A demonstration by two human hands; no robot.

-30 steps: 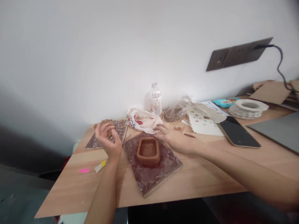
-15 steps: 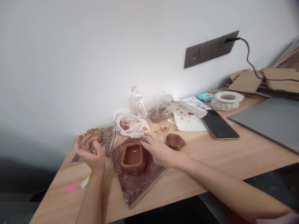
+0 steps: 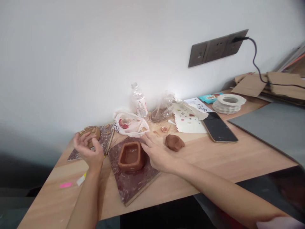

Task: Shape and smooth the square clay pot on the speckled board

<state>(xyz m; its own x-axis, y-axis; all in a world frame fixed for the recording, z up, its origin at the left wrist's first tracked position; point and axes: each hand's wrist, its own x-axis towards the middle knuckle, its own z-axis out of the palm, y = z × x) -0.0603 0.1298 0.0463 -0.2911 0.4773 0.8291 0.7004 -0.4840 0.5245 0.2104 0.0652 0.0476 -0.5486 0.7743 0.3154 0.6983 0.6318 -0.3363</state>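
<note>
A small, rounded-square clay dish (image 3: 131,165) with thick walls and a wet, shiny inside sits on a dark reddish board (image 3: 133,187). My right hand (image 3: 158,154) lies against the dish's right side, fingers stretched toward its far corner. Left of the dish my left hand (image 3: 88,149) is raised with palm up and fingers loosely curled apart, holding nothing. Behind that hand, a tan clay piece (image 3: 96,131) rests on a second speckled board (image 3: 105,140). A lump of brown clay (image 3: 174,142) lies just beyond my right wrist.
At the back stand a clear bottle (image 3: 140,105), a white plastic bag (image 3: 133,127) and a clear bag of clay (image 3: 158,114). To the right lie a phone (image 3: 220,127), a white ridged ring (image 3: 228,105) and a grey laptop-like slab (image 3: 274,124). A pink strip (image 3: 65,185) is at left.
The view has shifted slightly, so everything on the table appears a little further left. Both hands keep nearly the same pose beside the dish.
</note>
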